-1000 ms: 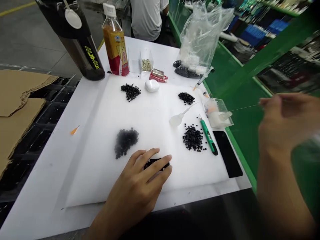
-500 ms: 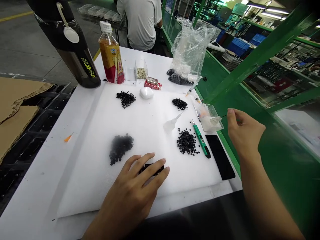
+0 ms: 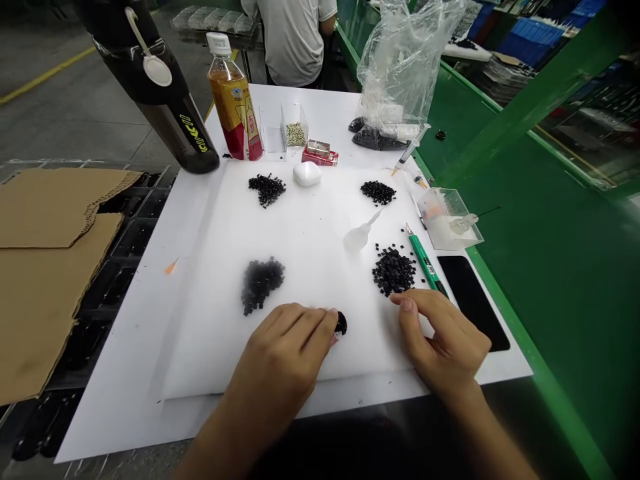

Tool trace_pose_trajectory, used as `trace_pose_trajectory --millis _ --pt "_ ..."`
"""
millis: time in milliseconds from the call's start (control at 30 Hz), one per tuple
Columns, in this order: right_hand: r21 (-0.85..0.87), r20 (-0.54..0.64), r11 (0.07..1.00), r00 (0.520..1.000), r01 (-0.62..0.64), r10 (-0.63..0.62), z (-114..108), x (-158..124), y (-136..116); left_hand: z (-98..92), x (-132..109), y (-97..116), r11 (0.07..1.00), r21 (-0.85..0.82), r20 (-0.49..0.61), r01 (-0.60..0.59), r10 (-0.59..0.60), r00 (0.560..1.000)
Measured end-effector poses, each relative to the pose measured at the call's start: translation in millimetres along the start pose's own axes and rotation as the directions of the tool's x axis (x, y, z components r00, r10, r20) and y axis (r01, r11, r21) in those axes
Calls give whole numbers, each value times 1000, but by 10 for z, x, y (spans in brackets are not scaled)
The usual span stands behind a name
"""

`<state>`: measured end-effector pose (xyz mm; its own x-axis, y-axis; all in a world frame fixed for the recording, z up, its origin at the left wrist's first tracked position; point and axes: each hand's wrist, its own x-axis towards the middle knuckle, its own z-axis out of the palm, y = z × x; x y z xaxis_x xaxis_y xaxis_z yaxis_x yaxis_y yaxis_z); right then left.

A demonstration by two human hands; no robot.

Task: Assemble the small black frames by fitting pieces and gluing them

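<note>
Glossy black piece (image 3: 341, 324), small and rounded, sits against the fingertips of the left hand (image 3: 283, 347) on a white foam sheet (image 3: 310, 230). Those fingers curl downward, and whether they grip the piece or only touch it cannot be told. Right of it, the right hand (image 3: 443, 333) has its fingers loosely curled and partly open, with nothing visible in them, just below a heap of black granules (image 3: 394, 270). Beside those fingers lies a green-handled craft knife (image 3: 425, 261), its printing too small to read, with a black phone (image 3: 470, 300) on the white surface (image 3: 115, 400) beyond it. Farther ahead of the fingers are a plastic squeeze bottle (image 3: 357, 237), a smooth white pebble-shaped object (image 3: 307, 174) and a clear box of brass-coloured bits (image 3: 295, 127). Far ahead and left of the fingers stand a bottle of amber drink (image 3: 234, 113) with a red-and-yellow label and a black tumbler (image 3: 165, 107) with yellow lettering, neither legible.
</note>
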<state>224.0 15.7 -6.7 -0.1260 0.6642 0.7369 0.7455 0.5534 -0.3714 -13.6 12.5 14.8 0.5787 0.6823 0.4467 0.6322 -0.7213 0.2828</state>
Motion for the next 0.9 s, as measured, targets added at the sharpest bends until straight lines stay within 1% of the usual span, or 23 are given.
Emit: trace_pose_trajectory --millis 67,100,133,200,267,300,333,400,433,500,567,600,633,667,733,833,900 --pt "3 -7 1000 1000 -20 20 -6 8 17 -29 25 -2 992 89 37 -93 90 995" --pt "4 -5 1000 1000 -28 28 -10 10 23 -39 29 -7 989 100 50 -111 106 993" --pt "8 -1 1000 1000 -30 30 -14 10 26 -45 26 -14 992 78 50 -100 96 994" --pt "21 3 1000 1000 -16 16 -20 5 19 -42 3 -23 998 -65 4 -10 10 1000" --pt "47 6 999 1000 -6 5 -25 -3 -16 -25 -29 -10 953 -279 -78 115 -142 987" --pt "66 6 998 1000 -20 20 -28 -7 -48 -14 -42 9 904 -391 -109 176 -235 966" --pt "92 13 994 998 -55 54 -30 -10 -91 -2 -50 35 838 -495 -113 231 -325 939" --pt "166 44 973 987 -162 157 -31 -16 -206 20 -44 99 667 -679 -61 305 -466 883" --pt "205 73 955 977 -212 202 -27 -19 -272 32 -29 130 566 -760 -14 319 -505 863" --pt "279 143 915 955 -290 259 -13 -28 -407 58 18 172 344 -891 70 294 -537 840" --pt "341 187 872 934 -352 304 10 -48 -522 90 71 179 144 -961 124 237 -543 831" --pt "365 198 849 923 -382 330 22 -63 -567 107 92 172 71 -975 141 212 -541 829" --pt "384 205 829 912 -408 354 36 -81 -602 122 106 161 21 -981 153 195 -541 827" --pt "397 207 812 904 -427 374 50 -99 -629 135 114 149 -8 -983 160 185 -541 826" --pt "410 195 801 900 -436 390 79 -130 -664 151 111 129 -32 -983 168 179 -539 826" --pt "404 148 823 916 -399 372 119 -145 -693 158 85 115 -43 -983 173 178 -532 829" --pt "380 130 849 930 -367 344 136 -136 -710 159 75 109 -67 -985 172 161 -520 837"
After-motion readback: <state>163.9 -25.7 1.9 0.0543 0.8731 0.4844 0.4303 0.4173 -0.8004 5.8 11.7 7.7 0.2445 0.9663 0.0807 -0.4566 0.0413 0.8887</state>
